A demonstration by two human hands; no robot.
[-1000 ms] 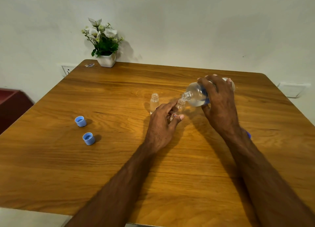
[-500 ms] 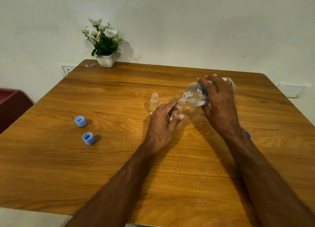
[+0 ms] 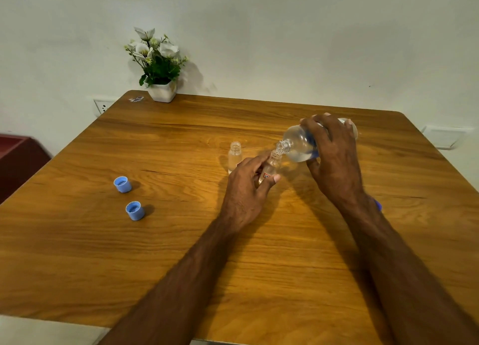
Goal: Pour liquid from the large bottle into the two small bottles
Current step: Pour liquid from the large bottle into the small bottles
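Note:
My right hand grips the large clear bottle, tipped nearly flat with its open neck pointing left and down. The neck touches the mouth of a small clear bottle, which leans toward it and is held by my left hand around its lower part. A second small bottle stands upright and uncapped just left of my left hand, with clear liquid in its lower part. The large bottle's base is hidden behind my right hand.
Two blue caps lie open side up on the left of the wooden table. A white pot of flowers stands at the far left corner. Something blue peeks out behind my right wrist.

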